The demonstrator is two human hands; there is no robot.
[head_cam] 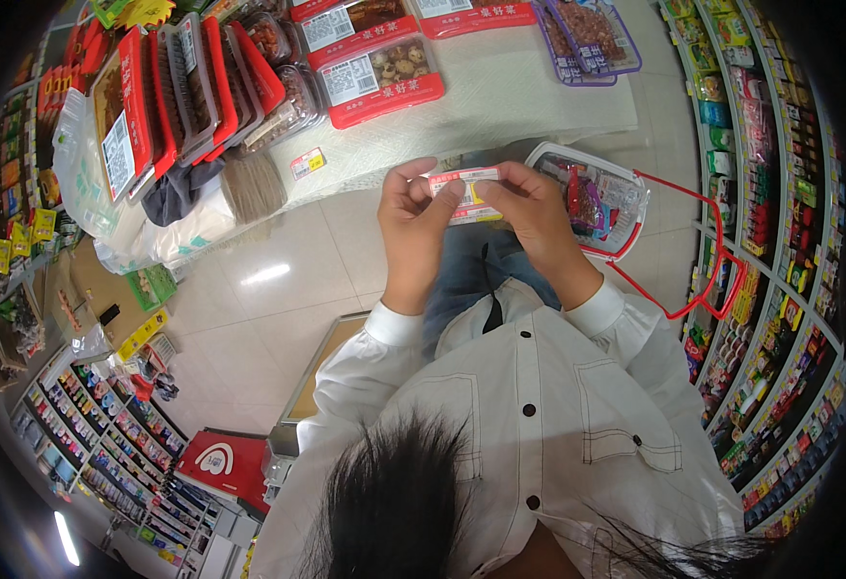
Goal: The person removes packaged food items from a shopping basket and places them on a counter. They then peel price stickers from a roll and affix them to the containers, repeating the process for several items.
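Observation:
My left hand (419,217) and my right hand (535,213) hold small red, white and yellow printed price labels (470,194) between thumbs and fingers, in front of my lap. A similar price label (308,164) lies on the cloth-covered table (495,94) to the left of my hands. Beyond it sits a clear pack of quail eggs (397,61) with a red printed band. Purple-edged packs of food (593,36) lie at the table's far right. How many labels are in my hands I cannot tell.
A white basket (622,235) with red handles, holding packets, stands right of my knees. Red-banded food trays (122,123) lean in a row at the table's left, by a grey cloth (180,189) and plastic bags (195,231). Stocked shelves (777,181) line the right side.

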